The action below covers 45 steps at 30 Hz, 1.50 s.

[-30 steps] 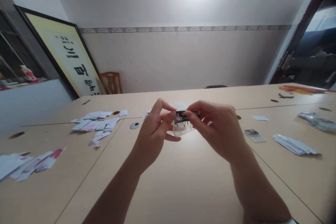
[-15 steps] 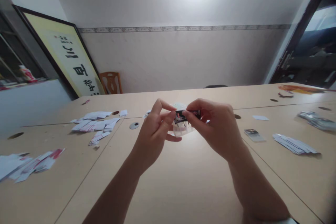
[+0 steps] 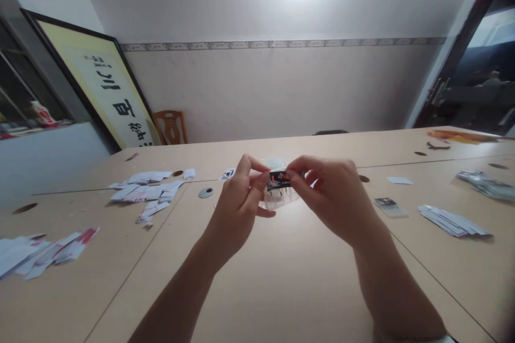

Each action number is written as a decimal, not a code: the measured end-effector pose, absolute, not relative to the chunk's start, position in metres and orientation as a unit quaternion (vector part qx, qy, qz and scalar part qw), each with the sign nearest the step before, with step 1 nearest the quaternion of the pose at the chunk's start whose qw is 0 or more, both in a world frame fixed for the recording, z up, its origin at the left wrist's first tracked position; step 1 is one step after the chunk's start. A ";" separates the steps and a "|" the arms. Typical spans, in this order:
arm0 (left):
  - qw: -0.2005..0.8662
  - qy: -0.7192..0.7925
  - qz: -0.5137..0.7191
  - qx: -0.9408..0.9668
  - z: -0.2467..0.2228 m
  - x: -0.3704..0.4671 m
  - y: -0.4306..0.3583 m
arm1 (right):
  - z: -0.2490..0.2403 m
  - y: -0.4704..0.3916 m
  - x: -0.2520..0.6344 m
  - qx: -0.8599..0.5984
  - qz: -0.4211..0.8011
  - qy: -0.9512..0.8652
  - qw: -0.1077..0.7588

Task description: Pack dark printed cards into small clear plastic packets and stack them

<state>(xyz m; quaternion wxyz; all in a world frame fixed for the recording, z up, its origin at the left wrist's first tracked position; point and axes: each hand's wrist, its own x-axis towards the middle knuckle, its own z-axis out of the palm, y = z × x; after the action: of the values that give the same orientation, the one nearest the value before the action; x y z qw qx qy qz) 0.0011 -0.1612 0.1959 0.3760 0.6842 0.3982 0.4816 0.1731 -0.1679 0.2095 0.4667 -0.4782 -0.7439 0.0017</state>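
Note:
Above the middle of the table, a small clear plastic packet [image 3: 279, 199] with a black printed top strip [image 3: 278, 180] is held between both hands. My left hand [image 3: 241, 195] pinches the strip's left end, with its lower fingers behind the packet. The fingertips of my right hand [image 3: 328, 185] close on the strip's right end. Several thin dark items show through the clear part, too small to make out.
On the pale table [image 3: 281, 289], white paper pieces [image 3: 148, 190] lie at left, with more paper [image 3: 60, 249] nearer. Folded white strips [image 3: 453, 221], a flat packet [image 3: 390, 207] and clear packets [image 3: 486, 185] lie at right.
My right thumb and fingers have shifted slightly right along the black strip, and more of its print shows between the hands. The left hand has barely moved.

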 end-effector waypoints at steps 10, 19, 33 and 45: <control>0.367 0.403 0.475 0.691 0.195 0.003 -0.160 | 0.208 -0.169 0.168 -0.529 -0.063 -0.725 0.437; 0.378 0.403 0.474 0.685 0.196 0.003 -0.157 | 0.207 -0.170 0.164 -0.539 -0.104 -0.718 0.428; 0.410 0.398 0.486 0.661 0.200 0.002 -0.159 | 0.209 -0.171 0.167 -0.541 -0.079 -0.712 0.441; 0.461 0.351 0.491 0.651 0.204 -0.005 -0.159 | 0.212 -0.172 0.184 -0.469 0.034 -0.740 0.481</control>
<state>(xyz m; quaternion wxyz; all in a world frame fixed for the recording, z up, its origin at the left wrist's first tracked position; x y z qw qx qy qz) -0.0046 -0.1592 0.2038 0.4611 0.6505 0.3508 0.4911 0.1844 -0.1723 0.2119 0.4809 -0.4685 -0.7403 0.0340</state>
